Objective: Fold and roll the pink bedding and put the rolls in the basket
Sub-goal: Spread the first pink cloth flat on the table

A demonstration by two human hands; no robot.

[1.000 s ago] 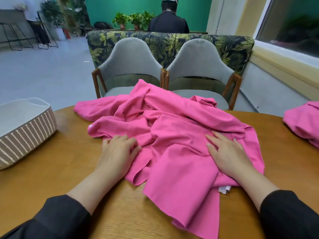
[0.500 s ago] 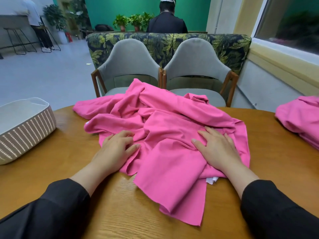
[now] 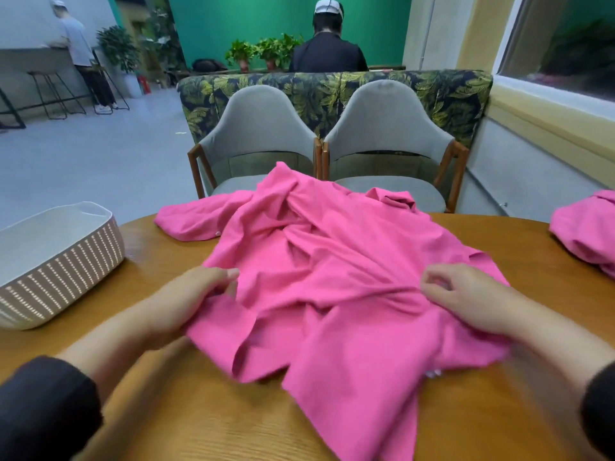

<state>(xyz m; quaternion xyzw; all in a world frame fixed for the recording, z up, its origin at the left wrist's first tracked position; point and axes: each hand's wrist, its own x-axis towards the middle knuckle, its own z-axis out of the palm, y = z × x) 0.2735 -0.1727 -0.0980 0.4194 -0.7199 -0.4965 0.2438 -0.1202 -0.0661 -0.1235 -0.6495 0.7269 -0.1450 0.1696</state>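
A crumpled pink sheet lies spread across the middle of the round wooden desk, its far edge bunched up toward the two grey chairs and its near edge draped toward the person, one flap reaching the bottom of the view.

The left hand sits at the sheet's left edge with its fingers curled into the fabric; a fold of pink cloth covers part of the hand, and it looks to be gripping that edge, though motion blur makes the hold hard to read with certainty. The right hand rests on the right side of the sheet, its fingers bent and pinching up a small ridge of cloth. Both forearms end in dark sleeves, and the right one is smeared by blur.

A white basket with a slotted side wall stands on the desk to the left, apart from the sheet. At the right edge of the desk a second heap of pink bedding lies apart from the first.

Behind the chairs runs a leaf-patterned sofa back; beyond it a person in dark clothing and a pale cap faces away, beside potted plants.
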